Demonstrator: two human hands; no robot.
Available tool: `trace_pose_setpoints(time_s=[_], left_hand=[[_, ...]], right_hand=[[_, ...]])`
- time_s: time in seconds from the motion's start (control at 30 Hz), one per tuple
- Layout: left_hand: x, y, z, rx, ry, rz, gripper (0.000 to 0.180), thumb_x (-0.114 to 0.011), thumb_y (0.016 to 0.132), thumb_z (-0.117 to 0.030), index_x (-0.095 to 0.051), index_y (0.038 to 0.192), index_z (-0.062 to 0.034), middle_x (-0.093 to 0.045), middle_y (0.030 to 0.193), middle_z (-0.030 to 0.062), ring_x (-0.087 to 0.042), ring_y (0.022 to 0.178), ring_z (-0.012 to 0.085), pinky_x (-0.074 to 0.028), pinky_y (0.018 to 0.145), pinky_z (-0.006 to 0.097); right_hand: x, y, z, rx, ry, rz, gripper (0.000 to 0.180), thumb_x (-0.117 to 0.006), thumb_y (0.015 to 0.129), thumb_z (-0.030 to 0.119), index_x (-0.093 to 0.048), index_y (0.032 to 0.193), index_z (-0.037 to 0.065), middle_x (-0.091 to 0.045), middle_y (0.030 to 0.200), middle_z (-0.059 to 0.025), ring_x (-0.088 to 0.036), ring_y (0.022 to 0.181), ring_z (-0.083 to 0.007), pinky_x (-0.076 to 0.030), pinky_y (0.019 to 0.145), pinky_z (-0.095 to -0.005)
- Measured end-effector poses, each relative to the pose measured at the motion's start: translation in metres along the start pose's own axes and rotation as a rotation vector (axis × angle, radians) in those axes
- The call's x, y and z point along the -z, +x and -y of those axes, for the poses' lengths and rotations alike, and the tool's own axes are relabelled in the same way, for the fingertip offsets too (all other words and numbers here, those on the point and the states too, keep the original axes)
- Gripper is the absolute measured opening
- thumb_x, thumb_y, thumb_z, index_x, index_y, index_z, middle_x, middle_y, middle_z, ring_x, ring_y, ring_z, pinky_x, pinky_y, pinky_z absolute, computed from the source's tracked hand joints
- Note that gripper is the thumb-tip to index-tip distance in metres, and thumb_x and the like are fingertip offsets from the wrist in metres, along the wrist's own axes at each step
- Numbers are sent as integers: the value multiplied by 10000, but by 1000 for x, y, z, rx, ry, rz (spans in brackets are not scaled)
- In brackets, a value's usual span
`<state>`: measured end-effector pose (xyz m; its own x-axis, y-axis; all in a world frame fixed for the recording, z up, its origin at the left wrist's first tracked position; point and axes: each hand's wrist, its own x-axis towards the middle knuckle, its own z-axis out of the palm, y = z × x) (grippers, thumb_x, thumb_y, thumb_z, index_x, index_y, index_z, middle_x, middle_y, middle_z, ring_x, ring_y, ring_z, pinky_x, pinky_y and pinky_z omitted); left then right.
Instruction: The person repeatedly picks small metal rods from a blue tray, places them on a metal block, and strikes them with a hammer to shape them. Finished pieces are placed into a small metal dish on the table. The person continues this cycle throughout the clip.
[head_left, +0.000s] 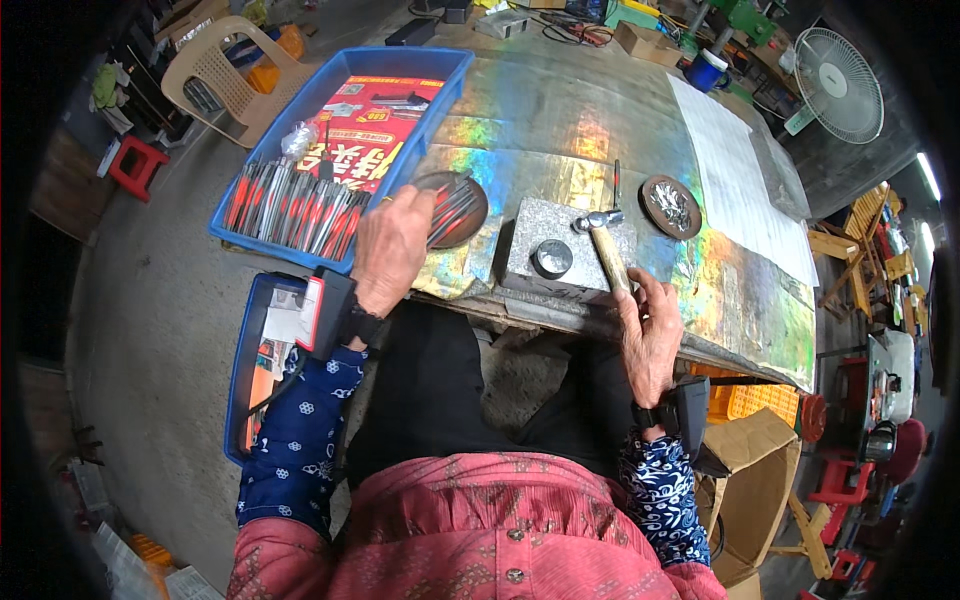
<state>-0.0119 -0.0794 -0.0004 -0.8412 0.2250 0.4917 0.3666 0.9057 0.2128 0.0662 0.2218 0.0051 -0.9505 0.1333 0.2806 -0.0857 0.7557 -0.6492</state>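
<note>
While the left hand (392,250) reaches over the table's near edge, its fingers pinch a few thin metal rods with red ends (452,208) lying in a round dark brown dish (478,222). Just left of that dish, a blue plastic tray (345,100) overhangs the table's left edge and holds many more such rods. The right hand (650,335) is curled around the pale wooden handle of a steel-headed hammer (603,240), whose head rests on a grey square metal block (565,248) at the near edge, beside a round metal die (552,258).
</note>
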Motion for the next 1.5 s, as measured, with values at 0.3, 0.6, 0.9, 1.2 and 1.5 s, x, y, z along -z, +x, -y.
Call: trace_pose_setpoints(time_s=[0.3,0.6,0.9,1.2,1.5], left_hand=[[-25,-3,8,-82,281,123,52,-594,780,-3,-607,824,21,-574,902,166,-654,777,320,-544,610,417],[-23,4,3,13,167,169,260,-711,783,-102,-626,1007,-1,-588,981,159,-605,934,356,-509,767,442],[-36,21,0,128,147,371,516,-782,728,-171,-565,1137,57,-652,962,232,-638,894,403,-513,768,459],[-53,31,7,139,239,418,363,-742,703,-77,-574,1004,34,-646,957,216,-636,911,397,-536,750,461],[-77,33,10,180,307,374,371,-778,692,-122,-567,964,17,-607,1000,223,-614,929,420,-526,757,476]], right_hand=[[-5,-2,-18,-197,402,-21,325,-546,991,257,-645,1130,-20,-643,985,-121,-574,869,-198,-448,801,-324],[-9,14,-51,-357,641,-74,360,-545,1004,339,-666,1045,2,-488,680,49,-382,561,-22,-283,500,-186],[-20,16,-71,-354,759,-55,280,-598,981,245,-665,992,-26,-523,648,40,-425,537,-31,-341,481,-204],[-21,15,-76,-353,692,-37,273,-626,963,213,-662,1030,-49,-636,757,-7,-471,602,-38,-387,523,-212],[-23,13,-77,-308,702,-35,249,-620,965,194,-659,1032,-43,-572,723,23,-443,588,-39,-350,520,-207]])
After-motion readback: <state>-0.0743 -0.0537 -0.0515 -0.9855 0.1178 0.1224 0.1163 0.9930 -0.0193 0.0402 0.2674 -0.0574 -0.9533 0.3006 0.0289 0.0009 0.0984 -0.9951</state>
